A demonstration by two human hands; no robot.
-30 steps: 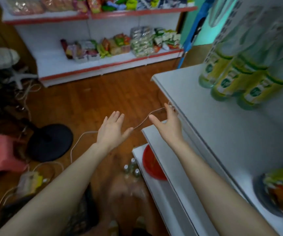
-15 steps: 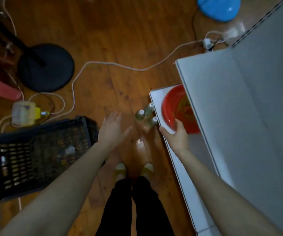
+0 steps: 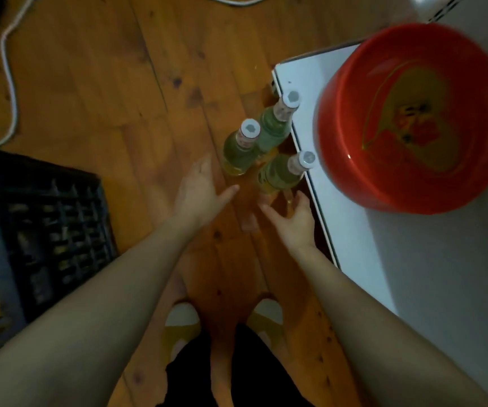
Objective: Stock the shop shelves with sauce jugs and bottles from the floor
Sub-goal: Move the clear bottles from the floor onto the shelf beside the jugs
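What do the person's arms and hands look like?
The left arm and right arm are bare to the frame edge; no sleeves show. The left hand and right hand wear no gloves. No watch, bracelet or ring shows in this blurred picture.

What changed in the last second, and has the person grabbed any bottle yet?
Both hands dropped from up high toward the floor. The right hand left the shelf edge and is open by the nearest of the three bottles; the left hand, also open, is by the leftmost. Nothing is gripped yet. The bottles stayed upright beside the shelf, the red basin on it, the black crate at left.
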